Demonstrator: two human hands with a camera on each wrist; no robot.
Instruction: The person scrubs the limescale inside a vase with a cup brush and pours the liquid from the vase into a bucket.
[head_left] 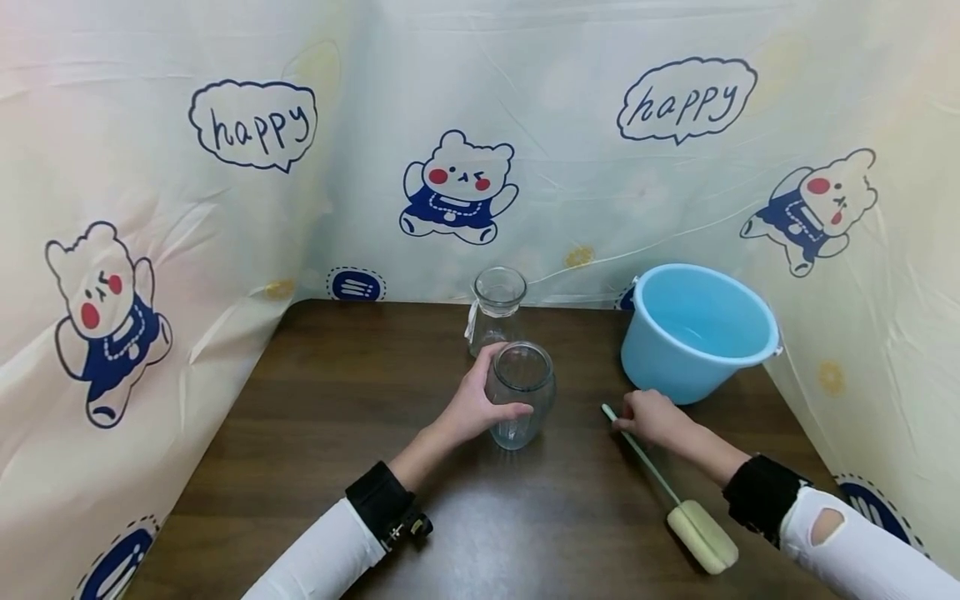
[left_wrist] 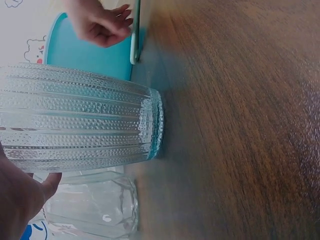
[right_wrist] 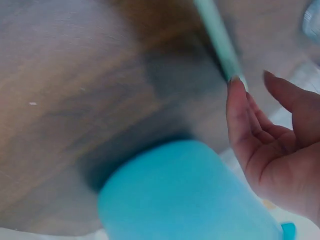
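My left hand [head_left: 472, 404] grips a clear glass jar [head_left: 522, 421], thumb across its front and fingers at its far side. Dotted, ribbed texture covers the jar [left_wrist: 85, 120] in the left wrist view, its base close over the wooden table. A sponge bottle brush [head_left: 703, 537] lies to the right, pale yellow head toward the front, thin green handle [head_left: 645, 458] pointing back. My right hand [head_left: 657, 418] is at the handle's end; in the right wrist view its fingertips [right_wrist: 235, 82] meet the handle [right_wrist: 217, 37] while the thumb stands apart.
Behind the held jar stands a second glass jar [head_left: 498, 287] with a white tie at its neck. A light blue bucket [head_left: 660, 354] sits at the back right, just beyond my right hand. Printed cloth [head_left: 562, 192] walls the back and sides of the brown table [head_left: 337, 383].
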